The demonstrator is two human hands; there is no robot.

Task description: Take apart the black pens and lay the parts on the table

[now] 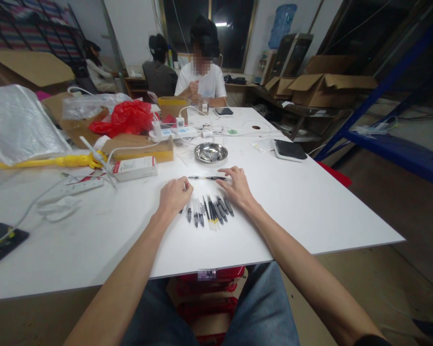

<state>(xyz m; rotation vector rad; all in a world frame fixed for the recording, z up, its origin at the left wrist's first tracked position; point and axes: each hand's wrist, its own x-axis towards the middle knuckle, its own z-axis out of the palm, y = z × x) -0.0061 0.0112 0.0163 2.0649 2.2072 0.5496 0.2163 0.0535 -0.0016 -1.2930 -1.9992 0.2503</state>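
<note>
A black-and-clear pen (206, 178) lies crosswise on the white table, just beyond my hands. My right hand (238, 186) is at its right end, thumb and fingers apart. Left of the pen, my left hand (175, 196) rests with curled fingers; whatever they may hold is hidden. Between my forearms lies a row of pen parts: clear barrels with dark tips (198, 216), black refills with yellow ends (212, 211) and dark grey barrels or caps (222, 209). A shiny metal dish (211, 153) with small pieces inside stands behind the pen.
A white-and-red box (135, 168), power strip (173, 132), cables and red plastic bag (128, 117) crowd the left side. A black-topped flat device (289, 150) lies at right. A person in a white shirt (211, 86) sits across the table; two other people are farther back.
</note>
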